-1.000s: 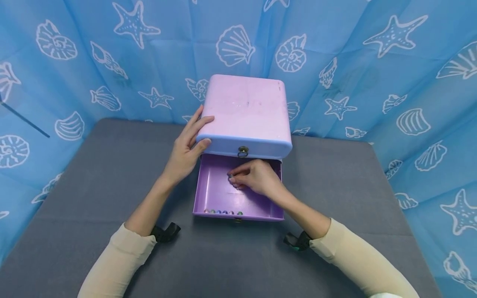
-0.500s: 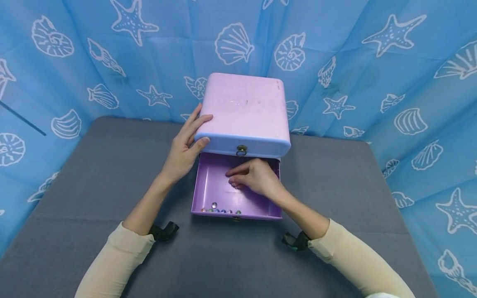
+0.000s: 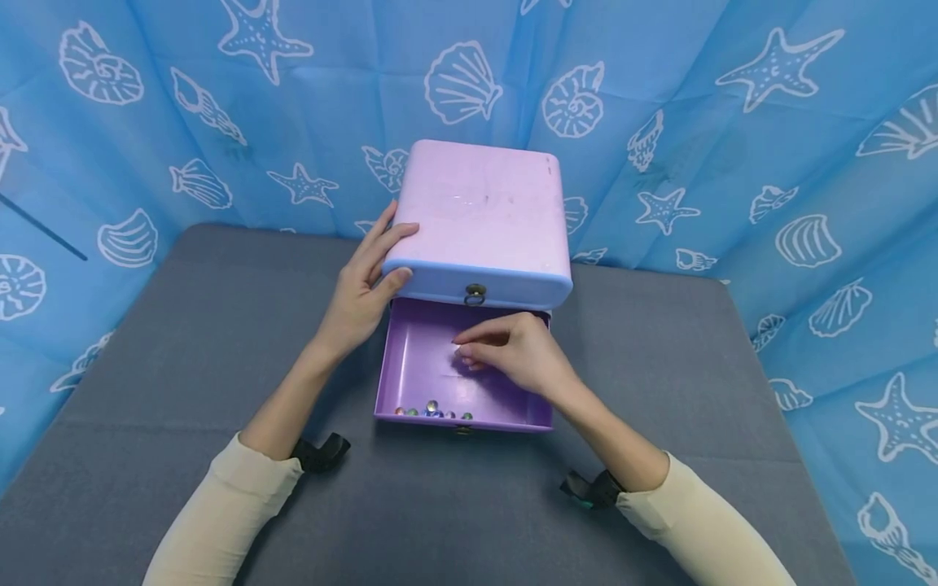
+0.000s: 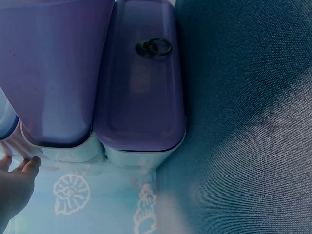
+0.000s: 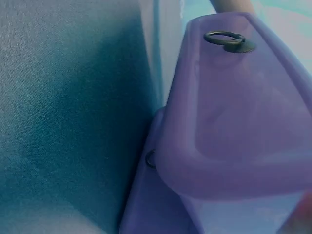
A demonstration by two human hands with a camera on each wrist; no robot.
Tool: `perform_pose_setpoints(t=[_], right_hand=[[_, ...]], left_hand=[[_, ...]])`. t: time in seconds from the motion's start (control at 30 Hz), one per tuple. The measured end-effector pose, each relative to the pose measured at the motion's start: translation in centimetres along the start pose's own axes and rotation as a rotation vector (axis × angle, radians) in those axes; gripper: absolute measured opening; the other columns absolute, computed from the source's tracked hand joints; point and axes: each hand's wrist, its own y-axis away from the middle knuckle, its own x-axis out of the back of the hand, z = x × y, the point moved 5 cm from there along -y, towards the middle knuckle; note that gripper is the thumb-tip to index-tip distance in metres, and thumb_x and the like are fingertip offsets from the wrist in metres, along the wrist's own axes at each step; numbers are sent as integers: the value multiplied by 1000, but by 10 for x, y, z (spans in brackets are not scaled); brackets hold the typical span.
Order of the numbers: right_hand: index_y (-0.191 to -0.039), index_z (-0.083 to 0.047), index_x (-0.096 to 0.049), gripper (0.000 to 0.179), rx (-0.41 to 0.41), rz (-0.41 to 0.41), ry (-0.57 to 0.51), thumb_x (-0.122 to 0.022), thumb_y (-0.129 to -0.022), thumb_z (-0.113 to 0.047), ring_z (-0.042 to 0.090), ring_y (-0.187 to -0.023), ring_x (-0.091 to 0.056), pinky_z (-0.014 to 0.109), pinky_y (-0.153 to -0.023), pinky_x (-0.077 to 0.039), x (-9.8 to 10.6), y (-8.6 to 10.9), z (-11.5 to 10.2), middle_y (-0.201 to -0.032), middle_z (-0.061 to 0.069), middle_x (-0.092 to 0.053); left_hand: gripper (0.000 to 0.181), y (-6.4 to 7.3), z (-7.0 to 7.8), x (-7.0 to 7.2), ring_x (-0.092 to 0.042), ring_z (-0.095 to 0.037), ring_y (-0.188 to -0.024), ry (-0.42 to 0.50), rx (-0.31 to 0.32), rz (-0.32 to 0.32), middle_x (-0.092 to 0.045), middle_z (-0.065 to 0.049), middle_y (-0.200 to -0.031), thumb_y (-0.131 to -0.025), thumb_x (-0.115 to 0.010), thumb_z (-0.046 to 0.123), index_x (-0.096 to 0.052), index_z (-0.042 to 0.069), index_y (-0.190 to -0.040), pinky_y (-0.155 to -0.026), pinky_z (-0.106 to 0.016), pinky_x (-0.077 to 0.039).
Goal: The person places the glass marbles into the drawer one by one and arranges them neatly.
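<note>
A small chest of drawers has a pink top and a blue top drawer. Below that, a purple drawer is pulled out. Along its front wall lie several glass marbles, one of them standing a little higher than the row. My left hand rests on the chest's left side, fingers fairly straight and spread, thumb against the blue front. Over the middle of the pulled-out drawer is my right hand, its thumb and forefinger slightly apart with nothing seen between them.
Beneath the pulled-out drawer sits another purple drawer, pushed in, with a ring pull. The chest stands on a grey cloth-covered table. A blue curtain with shell prints hangs close behind it.
A marble has left my right fingertips and rolled to the front wall among the others. My right hand has shifted slightly right; my left hand keeps its place on the chest.
</note>
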Motion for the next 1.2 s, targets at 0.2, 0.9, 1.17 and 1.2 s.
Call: perform_pose_setpoints(t=[0.2, 0.9, 1.17, 1.2], right_hand=[[-106, -2, -77, 17, 43, 19, -155, -73, -91, -9, 21, -78, -74, 34, -75, -60, 12, 11, -1, -89, 10, -76], [-108, 4, -74, 23, 63, 109, -220, -74, -91, -13, 27, -83, -72, 37, -76, -60, 48, 39, 17, -95, 13, -75], [-108, 0, -75, 24, 55, 147, -175, -75, -91, -16, 22, -88, -72, 33, -78, -60, 63, 50, 30, -101, 11, -74], [-109, 0, -75, 24, 49, 152, -167, -75, -91, -17, 21, -90, -72, 33, -79, -60, 64, 52, 32, -102, 10, -74]], left_hand=[[49, 0, 0, 0, -31, -17, -146, 3, -10, 4, -19, 6, -164, -100, -59, 25, -50, 12, -146, -112, -36, -39], [48, 0, 0, 0, -29, -15, -147, -8, -13, 2, -18, 6, -165, -101, -59, 22, -50, 13, -147, -111, -36, -39], [49, -1, -1, 0, -25, -14, -148, -15, -19, 6, -19, 6, -164, -101, -58, 27, -50, 13, -146, -113, -39, -36], [48, -1, -1, 0, -25, -14, -148, -14, -19, 7, -19, 6, -164, -101, -58, 27, -50, 13, -146, -114, -39, -36]])
